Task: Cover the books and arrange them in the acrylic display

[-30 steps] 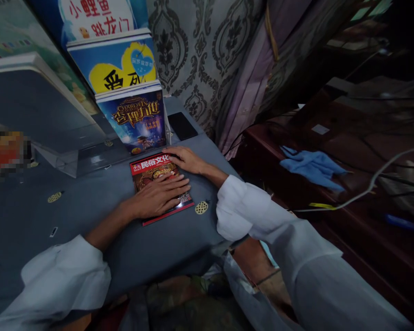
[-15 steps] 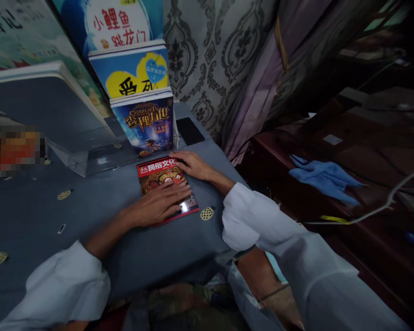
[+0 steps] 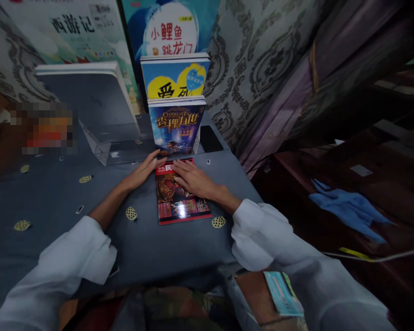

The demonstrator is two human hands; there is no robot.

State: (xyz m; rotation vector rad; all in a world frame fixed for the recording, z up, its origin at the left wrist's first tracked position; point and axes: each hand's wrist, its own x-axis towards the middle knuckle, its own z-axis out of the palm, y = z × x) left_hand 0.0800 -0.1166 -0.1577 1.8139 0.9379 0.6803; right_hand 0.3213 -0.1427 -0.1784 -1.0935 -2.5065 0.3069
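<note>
A red-covered magazine (image 3: pixel 179 202) lies flat on the blue-grey tablecloth (image 3: pixel 55 207). My right hand (image 3: pixel 193 178) rests flat on its upper part, fingers stretched out over the title. My left hand (image 3: pixel 141 171) lies open just left of the magazine's top left corner, fingertips at its edge. Right behind stand two upright books in a clear stand: a dark blue one (image 3: pixel 176 125) in front and a blue and yellow one (image 3: pixel 174 78) behind it.
A grey board (image 3: pixel 86 101) leans in a clear holder (image 3: pixel 117 154) at the back left. A black phone (image 3: pixel 210 139) lies beside the books. Patterned curtains (image 3: pixel 262 59) hang behind. A dark wooden bench with a blue cloth (image 3: pixel 348 209) is on the right.
My left hand has slid off the magazine cover to its top left corner. My right hand has moved from the top right corner onto the cover. The view has shifted left.
</note>
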